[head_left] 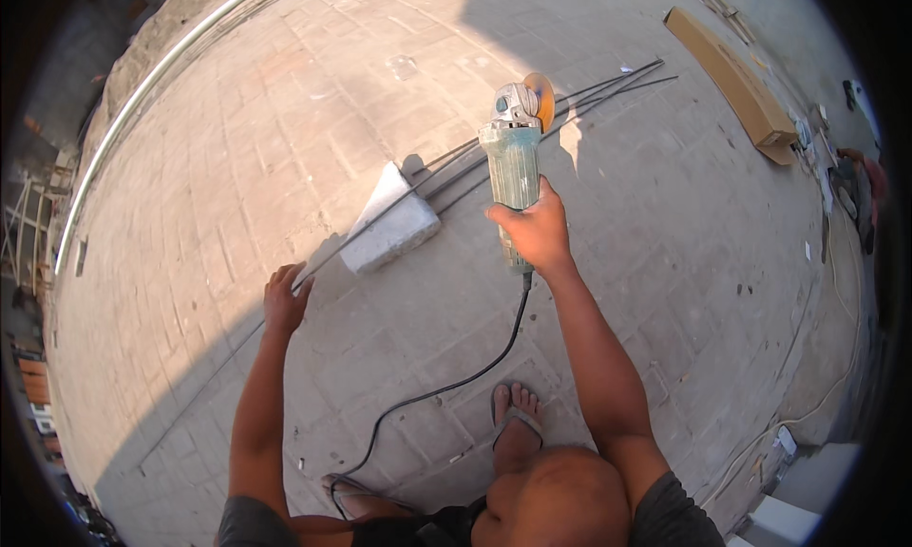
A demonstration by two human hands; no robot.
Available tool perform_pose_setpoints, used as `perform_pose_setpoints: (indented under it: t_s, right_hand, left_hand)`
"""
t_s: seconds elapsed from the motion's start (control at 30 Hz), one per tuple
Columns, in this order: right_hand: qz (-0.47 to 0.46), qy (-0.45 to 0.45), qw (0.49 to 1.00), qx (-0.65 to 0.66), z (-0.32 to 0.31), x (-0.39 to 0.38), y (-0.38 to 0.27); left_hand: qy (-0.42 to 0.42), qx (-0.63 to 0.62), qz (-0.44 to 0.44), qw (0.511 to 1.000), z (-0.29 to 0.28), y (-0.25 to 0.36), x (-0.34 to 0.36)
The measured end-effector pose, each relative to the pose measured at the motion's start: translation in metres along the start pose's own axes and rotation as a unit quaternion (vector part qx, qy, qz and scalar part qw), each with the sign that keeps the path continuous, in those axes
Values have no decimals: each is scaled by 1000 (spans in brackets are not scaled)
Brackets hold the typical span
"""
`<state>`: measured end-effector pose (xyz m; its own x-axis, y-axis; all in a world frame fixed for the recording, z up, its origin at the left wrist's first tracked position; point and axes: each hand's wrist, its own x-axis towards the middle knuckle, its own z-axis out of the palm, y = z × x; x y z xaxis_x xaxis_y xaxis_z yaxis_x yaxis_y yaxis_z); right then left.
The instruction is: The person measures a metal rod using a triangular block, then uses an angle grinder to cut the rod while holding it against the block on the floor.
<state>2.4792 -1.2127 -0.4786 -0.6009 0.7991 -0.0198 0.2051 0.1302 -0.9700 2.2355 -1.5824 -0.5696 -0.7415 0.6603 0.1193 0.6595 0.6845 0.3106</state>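
My right hand (543,226) is wrapped round the body of a green angle grinder (511,162), holding it up with its orange disc (541,101) at the far end. From the grinder's near end a black power cord (454,386) curves down past my sandalled feet. My left hand (285,300) has its fingers closed on the near end of a thin metal rod (353,237). That rod crosses the top of a pale stone block (397,226). Beyond the block, more dark rods (608,89) stretch to the upper right. The grinder hides part of them, so whether the disc touches any I cannot tell.
Brick-patterned paving (218,215) spreads around me, partly in shadow. A long cardboard box (730,84) lies at the far right. A white pipe (142,96) runs along the left edge, and a pale cable (807,414) trails on the right.
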Motion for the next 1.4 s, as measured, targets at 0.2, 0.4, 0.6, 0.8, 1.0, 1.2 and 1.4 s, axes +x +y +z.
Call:
perform_pose_setpoints:
  t_s: [0.2, 0.4, 0.6, 0.8, 1.0, 1.2, 1.4]
  right_hand:
    - [48, -36, 998, -25, 3, -3, -7]
    - [55, -50, 995, -65, 10, -8, -22]
    - [18, -50, 996, -75, 14, -12, -27]
    - [27, -49, 995, -79, 16, -16, -27]
    - [34, -52, 995, -77, 18, -15, -17]
    - [54, -58, 995, -63, 15, -18, -22]
    - [22, -72, 992, -97, 13, -22, -30]
  left_hand:
    - [2, 119, -126, 985, -23, -106, -113]
    - [-14, 95, -165, 982, -48, -124, -104]
    - [39, 53, 4, 998, -31, -20, -26]
    - [71, -19, 79, 994, -23, 28, 9]
    - [-61, 62, -78, 993, -19, -66, -69]
    - [-32, 168, -212, 962, -25, -155, -133]
    - [-26, 127, -150, 980, -46, -148, -112]
